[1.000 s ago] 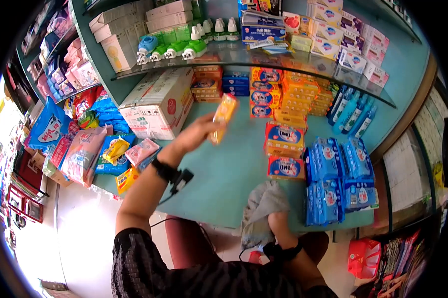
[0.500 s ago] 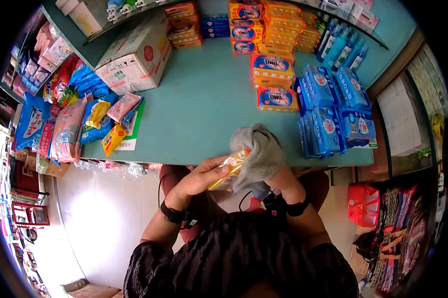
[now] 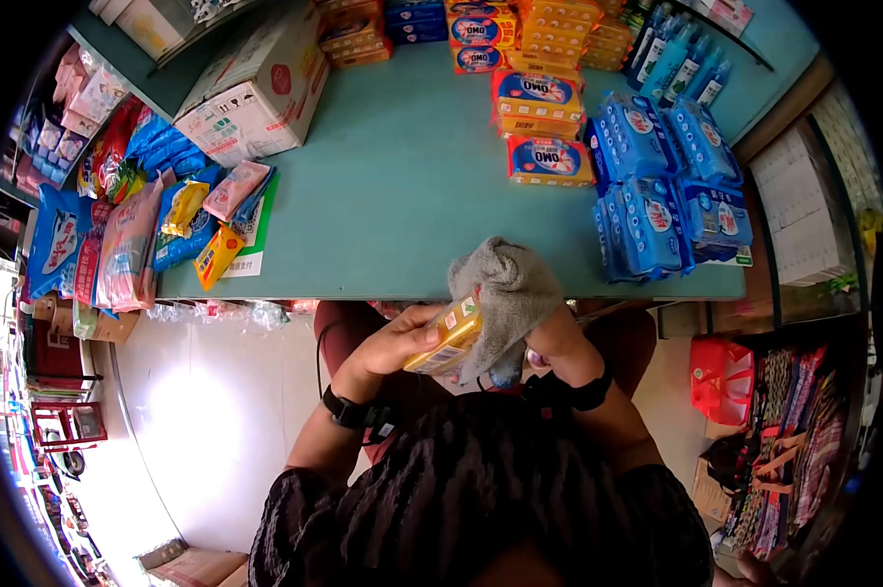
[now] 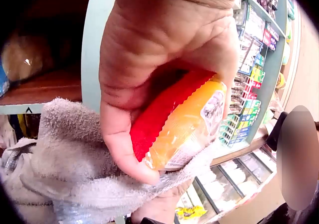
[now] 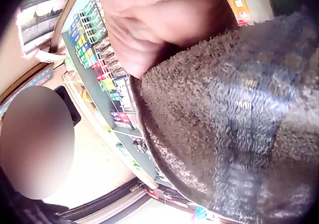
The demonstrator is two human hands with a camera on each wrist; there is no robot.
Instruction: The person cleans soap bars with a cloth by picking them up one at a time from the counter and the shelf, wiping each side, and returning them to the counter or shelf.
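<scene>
A person held a yellow-and-orange packet (image 3: pixel 453 335) just off the near edge of a green counter (image 3: pixel 383 215), its fine print too small to read. The left hand (image 3: pixel 390 344) pinched it between thumb and fingers. The right hand (image 3: pixel 557 338) gripped a grey cloth (image 3: pixel 505 279) touching the packet's right end; its fingertips were hidden. Farther right, orange packs (image 3: pixel 539 96) read "OMO" on blue labels. Right of these sat blue packs (image 3: pixel 647 215) with white lettering, too small to make out. At far left stood a carton (image 3: pixel 255 93) printed in red.
</scene>
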